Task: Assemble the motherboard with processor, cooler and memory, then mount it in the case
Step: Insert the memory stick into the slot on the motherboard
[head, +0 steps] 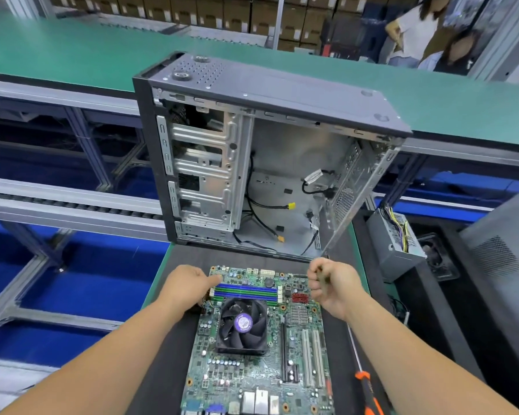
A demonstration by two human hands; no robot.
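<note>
Green motherboard (252, 354) with black fan between hands; left hand (189, 284) fingers touch its corner, right hand (330, 283) curled, grip unclear.

bare metal case (240, 163), matt black mat (168, 348)

This is a computer assembly line in a factory, not a home desk. A long green conveyor (72, 52) runs across the room on aluminium framing, with blue bins (81, 283) under it and rows of brown cartons (222, 13) stacked along the back wall. An open case (270, 157) stands at the end of a black-matted bench (165, 339), a bare motherboard (258, 348) lies on the mat with a screwdriver (369, 390) beside it, and a loose power supply (393, 241) sits to the right.
</note>
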